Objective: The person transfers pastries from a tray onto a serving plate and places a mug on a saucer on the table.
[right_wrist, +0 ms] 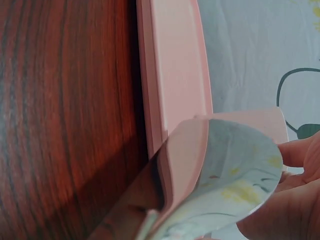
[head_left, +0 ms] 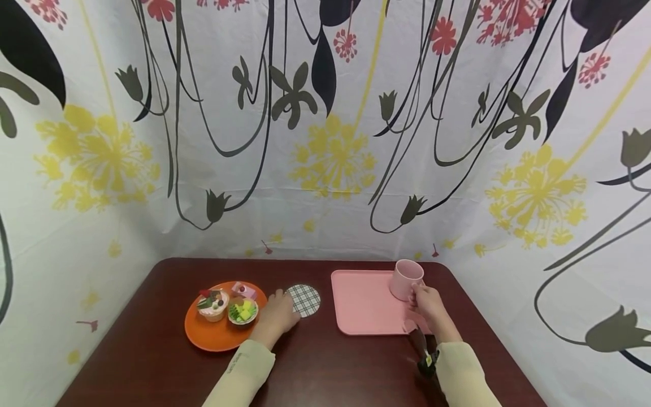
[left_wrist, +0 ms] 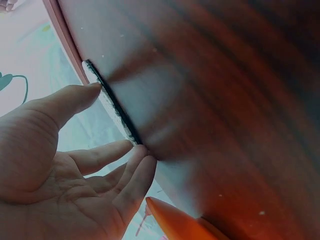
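Observation:
In the head view my left hand (head_left: 278, 312) is over the left edge of a round coaster (head_left: 305, 300) with a dark grid pattern. The left wrist view shows the thumb and fingertips gripping the rim of that coaster (left_wrist: 114, 104), low at the table surface. My right hand (head_left: 427, 304) holds a pink mug (head_left: 406, 279) by its handle. This mug stands at the right side of a pink tray (head_left: 363, 299). In the right wrist view a shiny curved piece (right_wrist: 235, 165) covers much of the mug, and the fingers show at the right edge.
Left of my left hand lies an orange plate (head_left: 200, 333). It bears a fruit-topped cup (head_left: 213, 306), a small bowl of green and yellow food (head_left: 243, 311) and a pink cake piece (head_left: 244, 291). Patterned cloth (head_left: 325, 226) hangs around the dark wooden table (head_left: 325, 367).

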`<state>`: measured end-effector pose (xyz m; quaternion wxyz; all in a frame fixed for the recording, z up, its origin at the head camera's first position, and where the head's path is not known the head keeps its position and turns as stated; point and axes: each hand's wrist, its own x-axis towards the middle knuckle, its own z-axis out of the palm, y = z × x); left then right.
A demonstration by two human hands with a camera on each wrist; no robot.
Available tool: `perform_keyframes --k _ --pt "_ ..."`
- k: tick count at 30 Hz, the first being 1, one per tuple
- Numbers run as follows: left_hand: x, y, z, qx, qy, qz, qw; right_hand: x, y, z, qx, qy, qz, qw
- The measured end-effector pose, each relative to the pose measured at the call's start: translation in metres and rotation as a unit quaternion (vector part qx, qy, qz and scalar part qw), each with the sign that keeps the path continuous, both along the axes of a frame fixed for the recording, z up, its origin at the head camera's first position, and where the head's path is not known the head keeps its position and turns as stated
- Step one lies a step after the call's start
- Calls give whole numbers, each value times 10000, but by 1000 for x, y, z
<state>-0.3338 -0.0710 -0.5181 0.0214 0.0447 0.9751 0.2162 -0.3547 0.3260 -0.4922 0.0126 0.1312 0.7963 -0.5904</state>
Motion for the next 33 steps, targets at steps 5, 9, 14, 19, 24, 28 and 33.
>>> perform_keyframes --k 5,9,14,19,24,28,33 --pt "-1 3 1 -3 -91 22 10000 -2 -4 2 -173 54 -26 9998" --pt "-1 3 2 -56 -105 -44 9999 -1 -7 5 -226 83 -51 9997" --pt "-2 -1 6 -53 -180 -110 9998 0 -14 10 -334 209 -12 9992" --pt "-3 -3 6 -101 -230 -174 9995 1 -23 16 -394 390 40 9985" --pt "-2 -3 6 -75 -271 -157 9995 1 -32 20 -324 550 219 9977" --pt "-3 -3 5 -80 -306 -111 9994 2 -40 25 -267 644 455 9965" --pt "-5 -3 4 -114 -254 -112 9995 4 -48 31 -212 760 654 9947"
